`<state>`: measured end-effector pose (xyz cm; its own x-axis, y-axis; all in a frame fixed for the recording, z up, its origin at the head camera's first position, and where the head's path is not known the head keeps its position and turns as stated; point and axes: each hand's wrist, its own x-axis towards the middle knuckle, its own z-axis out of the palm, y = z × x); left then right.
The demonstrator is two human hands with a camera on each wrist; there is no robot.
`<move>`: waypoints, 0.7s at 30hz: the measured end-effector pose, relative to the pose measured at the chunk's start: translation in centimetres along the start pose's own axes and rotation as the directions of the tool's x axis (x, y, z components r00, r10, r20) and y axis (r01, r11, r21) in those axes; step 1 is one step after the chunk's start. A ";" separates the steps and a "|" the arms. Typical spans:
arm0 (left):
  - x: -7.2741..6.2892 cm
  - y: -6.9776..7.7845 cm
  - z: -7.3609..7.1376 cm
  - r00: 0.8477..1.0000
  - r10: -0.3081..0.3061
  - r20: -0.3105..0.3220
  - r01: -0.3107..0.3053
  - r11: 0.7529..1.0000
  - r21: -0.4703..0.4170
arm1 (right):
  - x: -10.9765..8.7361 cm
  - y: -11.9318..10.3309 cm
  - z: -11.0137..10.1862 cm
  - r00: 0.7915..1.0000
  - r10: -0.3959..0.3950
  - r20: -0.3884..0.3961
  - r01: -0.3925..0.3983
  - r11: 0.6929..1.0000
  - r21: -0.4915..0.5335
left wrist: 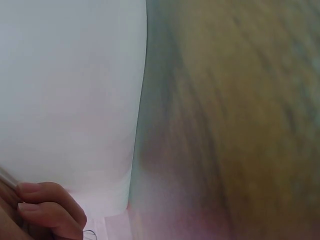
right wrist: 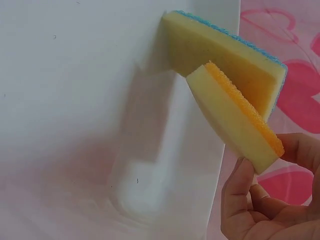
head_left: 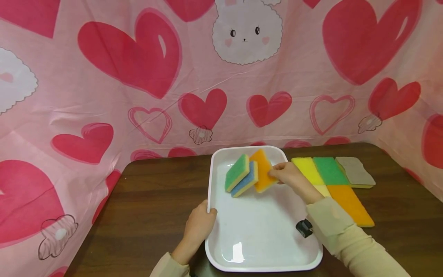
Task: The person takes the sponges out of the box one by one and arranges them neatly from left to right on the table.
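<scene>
A white tray lies lengthwise on the table. My left hand grips its left rim, and curled fingers show at the tray's edge in the left wrist view. Between thumb and fingers my right hand pinches an orange-topped sponge by one end, tilted over the far part of the tray. Just left of it a blue-topped sponge and a green-topped sponge lean together inside the tray. In the right wrist view the held sponge overlaps the blue-topped sponge.
Right of the tray, flat on the dark wooden table, lie a yellow sponge, a green sponge, a grey sponge and an orange sponge. A black clip shows by the right sleeve. Patterned pink cloth hangs behind.
</scene>
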<state>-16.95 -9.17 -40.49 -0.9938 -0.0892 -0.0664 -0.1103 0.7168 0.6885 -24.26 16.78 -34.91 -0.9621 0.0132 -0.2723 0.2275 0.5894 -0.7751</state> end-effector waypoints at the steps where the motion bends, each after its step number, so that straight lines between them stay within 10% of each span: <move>1: 0.0 0.0 0.0 1.000 0.000 -0.001 0.000 1.000 0.001 | 0.0 0.0 0.0 1.000 0.001 -0.004 -0.001 1.000 0.002; 21: 0.0 0.0 0.1 1.000 0.004 -0.003 -0.004 1.000 -0.006 | -0.2 0.0 -1.1 0.998 0.032 -0.048 -0.028 0.996 0.087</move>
<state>-16.95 -9.13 -40.55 -0.9942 -0.0884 -0.0614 -0.1063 0.7128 0.6933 -24.27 17.59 -34.22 -0.9603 0.0710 -0.2697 0.2668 0.5162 -0.8139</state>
